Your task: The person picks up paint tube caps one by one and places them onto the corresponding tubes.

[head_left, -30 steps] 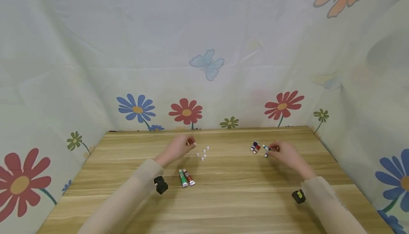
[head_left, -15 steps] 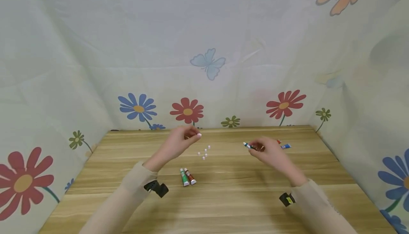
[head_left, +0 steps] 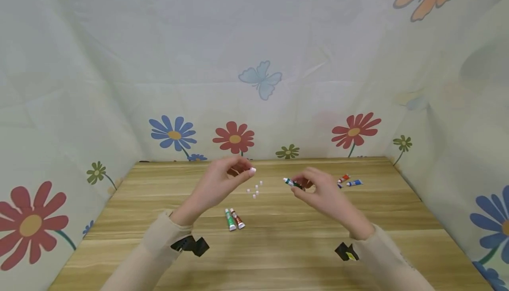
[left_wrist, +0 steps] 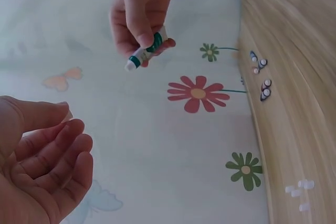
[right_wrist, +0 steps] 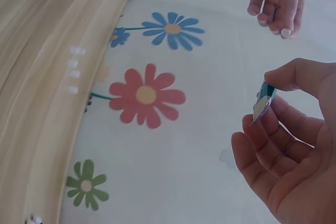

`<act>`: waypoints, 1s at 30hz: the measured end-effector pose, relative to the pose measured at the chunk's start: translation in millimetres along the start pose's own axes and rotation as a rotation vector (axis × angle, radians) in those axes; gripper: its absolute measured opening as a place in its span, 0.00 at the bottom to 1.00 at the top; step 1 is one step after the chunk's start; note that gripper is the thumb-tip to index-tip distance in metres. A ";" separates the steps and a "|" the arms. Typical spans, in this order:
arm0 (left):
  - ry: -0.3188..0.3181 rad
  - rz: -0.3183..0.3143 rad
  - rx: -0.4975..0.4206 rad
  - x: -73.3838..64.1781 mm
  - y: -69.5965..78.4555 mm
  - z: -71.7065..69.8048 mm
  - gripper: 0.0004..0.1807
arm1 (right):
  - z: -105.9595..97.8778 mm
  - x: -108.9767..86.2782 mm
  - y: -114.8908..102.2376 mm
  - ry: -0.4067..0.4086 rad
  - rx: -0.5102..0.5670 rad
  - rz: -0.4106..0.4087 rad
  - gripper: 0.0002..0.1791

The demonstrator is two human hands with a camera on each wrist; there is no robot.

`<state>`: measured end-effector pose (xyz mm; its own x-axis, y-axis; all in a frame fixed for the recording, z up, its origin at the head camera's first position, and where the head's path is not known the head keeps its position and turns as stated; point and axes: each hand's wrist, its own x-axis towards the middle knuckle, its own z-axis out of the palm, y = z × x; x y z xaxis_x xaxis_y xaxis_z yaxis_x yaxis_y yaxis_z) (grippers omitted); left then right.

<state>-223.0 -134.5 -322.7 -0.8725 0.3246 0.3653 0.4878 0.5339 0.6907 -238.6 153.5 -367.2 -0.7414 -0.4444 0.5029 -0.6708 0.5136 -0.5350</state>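
Above the back half of the table, my left hand (head_left: 216, 184) pinches a small white cap (head_left: 252, 170) between thumb and index finger. The other fingers of that hand are loosely bent. Facing it, my right hand (head_left: 328, 197) holds a white and green paint tube (head_left: 289, 182) between thumb and fingers. In the left wrist view the white tip of the paint tube (left_wrist: 148, 51) points toward the left hand. Cap and tube are apart, with a gap between the hands. Fingers hide part of the tube.
Several small white caps (head_left: 256, 192) lie loose on the wooden table (head_left: 278, 247). A green tube (head_left: 230, 221) and a brownish-red tube (head_left: 237, 219) lie side by side nearer me. Right of the right hand are a red tube (head_left: 344, 178) and a blue tube (head_left: 355, 183). Patterned cloth (head_left: 199, 83) stands behind.
My right hand has lifted the paint tube from the right-hand group and brought it left. My left hand has risen slightly and moved right with the cap, so the hands are closer together.
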 end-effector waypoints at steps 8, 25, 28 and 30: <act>-0.013 0.073 -0.011 -7.9 14.1 9.7 0.07 | -0.3 -1.3 -22.5 -0.005 0.044 -0.067 0.08; -0.039 0.103 -0.025 -16.3 22.9 22.9 0.08 | 6.0 -2.7 -41.8 0.023 0.112 -0.150 0.10; -0.043 0.089 -0.028 -17.9 23.4 23.0 0.08 | 6.5 -3.1 -42.4 0.032 0.106 -0.159 0.10; -0.047 0.089 -0.028 -18.2 23.8 23.3 0.08 | 6.5 -3.3 -42.2 0.040 0.101 -0.169 0.10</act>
<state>-194.8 -109.6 -327.4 -0.8230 0.4063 0.3969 0.5619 0.4795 0.6741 -207.9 128.6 -350.7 -0.6183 -0.4875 0.6166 -0.7856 0.3576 -0.5050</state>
